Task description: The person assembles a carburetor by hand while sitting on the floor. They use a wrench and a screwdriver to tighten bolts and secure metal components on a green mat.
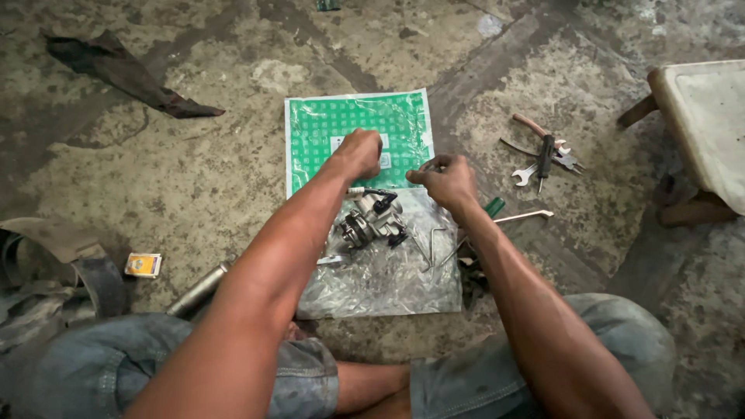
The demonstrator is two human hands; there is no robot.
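A small metal carburetor (pixel 372 219) with black hose ends lies on a green and clear plastic bag (pixel 341 120) spread on the concrete floor. My left hand (pixel 358 154) is closed in a fist just above the carburetor, over the green part of the bag; what it holds is hidden. My right hand (pixel 445 178) hovers to the right of it, fingers pinched on a small metal part (pixel 429 164). A thin bent metal rod (pixel 434 247) lies on the bag beside the carburetor.
Wrenches and pliers (pixel 545 155) lie in a heap on the floor to the right, with a green-handled screwdriver (pixel 493 206) and a metal bar (pixel 524 216) nearer. A stool (pixel 702 116) stands far right. A metal tube (pixel 199 291), small yellow box (pixel 143 264) and rag (pixel 124 74) lie left.
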